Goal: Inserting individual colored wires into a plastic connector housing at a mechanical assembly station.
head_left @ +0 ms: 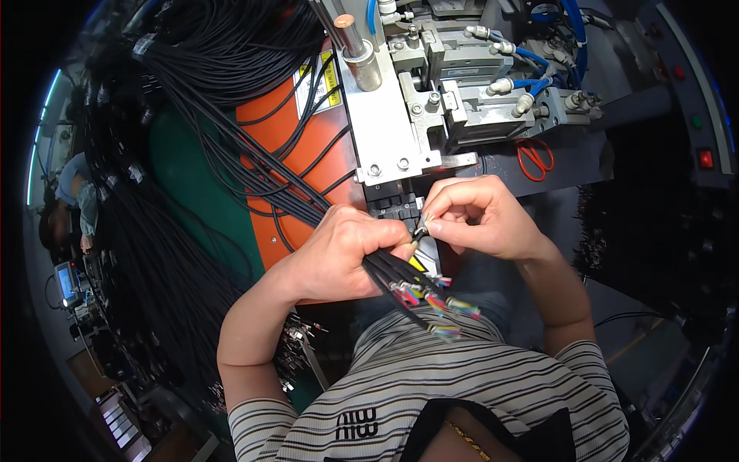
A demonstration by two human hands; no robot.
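My left hand (344, 248) is wrapped round a bunch of black cables (383, 271). Their stripped ends, with several coloured wires (431, 299), hang out below the fist toward my body. Between thumb and forefinger the same hand steadies one cable end. My right hand (481, 219) pinches the thin wires at that end, its fingertips close to my left thumb. Just beyond the hands is a small dark fixture (396, 206) at the foot of the metal machine (389, 115).
Pneumatic cylinders (481, 65) with blue hoses stand on the machine. Red-handled scissors (533, 159) lie to its right. A large coil of black cable (231, 46) rests on the orange surface (265, 154). More cables (146, 254) hang at left. Another person (73, 185) is at far left.
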